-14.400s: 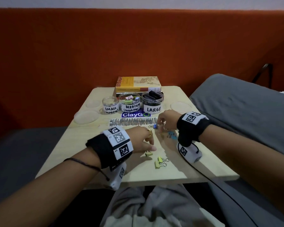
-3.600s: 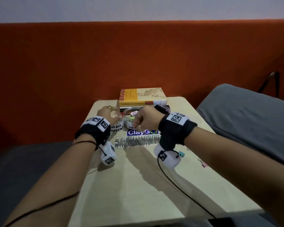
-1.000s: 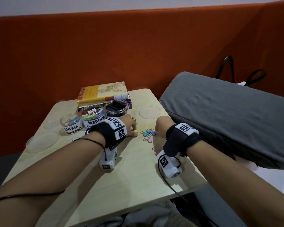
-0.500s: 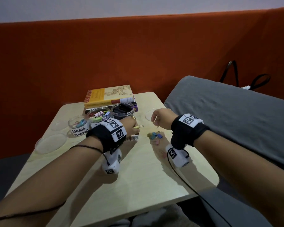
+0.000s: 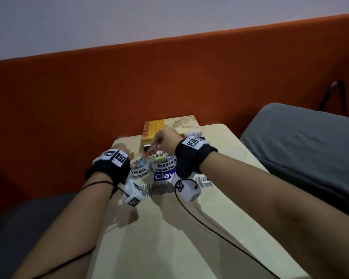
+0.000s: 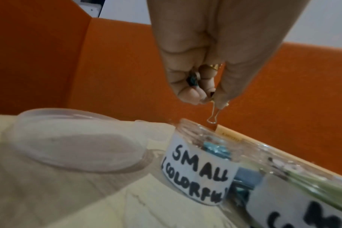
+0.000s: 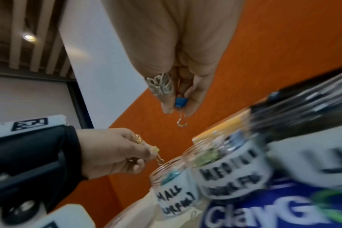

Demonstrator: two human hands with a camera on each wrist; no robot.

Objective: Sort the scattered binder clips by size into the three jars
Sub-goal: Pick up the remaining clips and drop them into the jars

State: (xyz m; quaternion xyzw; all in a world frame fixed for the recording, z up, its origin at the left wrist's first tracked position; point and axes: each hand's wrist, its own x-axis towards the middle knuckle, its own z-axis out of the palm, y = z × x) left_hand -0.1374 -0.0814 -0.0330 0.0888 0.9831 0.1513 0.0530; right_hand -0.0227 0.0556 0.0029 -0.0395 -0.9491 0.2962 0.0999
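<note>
My left hand (image 6: 211, 98) pinches a small yellow binder clip (image 7: 155, 148) by its body; the wire handle (image 6: 212, 117) dangles just above the open mouth of the SMALL jar (image 6: 197, 154). My right hand (image 7: 178, 109) pinches a blue binder clip (image 7: 181, 101), its handle hanging down, above and a little behind the MEDIUM jar (image 7: 230, 166). In the head view the right hand (image 5: 163, 139) hovers over the MEDIUM jar (image 5: 163, 164), and the left hand (image 5: 121, 150) is beside the SMALL jar (image 5: 139, 168). The LARGE jar (image 7: 312, 154) holds black clips; the right wrist hides it in the head view.
A clear lid (image 6: 76, 138) lies left of the SMALL jar. A yellow book (image 5: 169, 125) lies behind the jars against the orange wall. A blue ClayGo sticker (image 5: 164, 175) is in front of the jars. A grey cushion (image 5: 300, 148) borders the table's right side.
Both hands have left the clip pile at the table's right and risen over the jars, each carrying a clip. The head view has swung left and up.
</note>
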